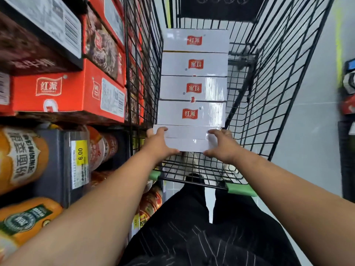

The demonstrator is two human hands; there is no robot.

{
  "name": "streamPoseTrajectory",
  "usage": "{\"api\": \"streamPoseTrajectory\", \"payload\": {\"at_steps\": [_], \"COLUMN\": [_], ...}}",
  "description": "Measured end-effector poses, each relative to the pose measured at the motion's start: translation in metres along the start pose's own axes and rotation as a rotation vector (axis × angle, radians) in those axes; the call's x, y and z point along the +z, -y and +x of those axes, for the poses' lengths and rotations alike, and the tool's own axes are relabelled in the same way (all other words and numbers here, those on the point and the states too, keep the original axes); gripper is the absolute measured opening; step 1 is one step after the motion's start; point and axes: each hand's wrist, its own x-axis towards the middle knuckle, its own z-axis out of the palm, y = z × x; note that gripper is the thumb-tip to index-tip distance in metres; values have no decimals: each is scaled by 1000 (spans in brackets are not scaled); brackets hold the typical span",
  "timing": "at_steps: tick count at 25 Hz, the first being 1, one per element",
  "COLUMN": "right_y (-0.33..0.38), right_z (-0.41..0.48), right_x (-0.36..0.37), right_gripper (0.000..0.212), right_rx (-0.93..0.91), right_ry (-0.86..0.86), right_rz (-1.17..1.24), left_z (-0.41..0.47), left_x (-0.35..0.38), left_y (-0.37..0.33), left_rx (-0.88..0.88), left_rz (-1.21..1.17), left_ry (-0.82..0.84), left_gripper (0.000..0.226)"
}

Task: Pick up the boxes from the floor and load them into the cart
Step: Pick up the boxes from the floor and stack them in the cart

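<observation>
Several white boxes [193, 89] with red logos stand in a row inside the black wire cart [272, 77]. At the row's near end sits one more white box [187, 139], plain side up. My left hand [157, 144] grips its left end, fingers over the top edge and thumb along the near edge. My right hand [222, 145] grips its right end the same way. The box is held between both hands inside the cart, close to the near wall, touching the row in front of it.
Store shelves with red boxes [63, 93], orange bottles [21, 160] and a yellow price tag [79, 153] press close on the left. The cart's green handle [240, 189] is at my waist. Pale floor lies to the right, with goods at the far right edge [348, 93].
</observation>
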Motion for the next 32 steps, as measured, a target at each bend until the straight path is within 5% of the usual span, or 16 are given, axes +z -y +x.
{"api": "streamPoseTrajectory", "payload": {"at_steps": [11, 18, 32], "right_y": [0, -69, -346], "right_z": [-104, -228, -559], "right_x": [-79, -117, 2], "right_gripper": [93, 99, 104], "right_rx": [-156, 6, 442], "right_ry": [-454, -825, -1320], "right_rz": [-124, -54, 350], "left_z": [-60, -157, -452], "left_x": [-41, -17, 262], "left_y": [-130, -251, -369], "left_rx": [630, 1027, 1705], "left_rz": [390, 442, 698], "left_ry": [-269, -253, -30], "left_gripper": [94, 97, 98]}}
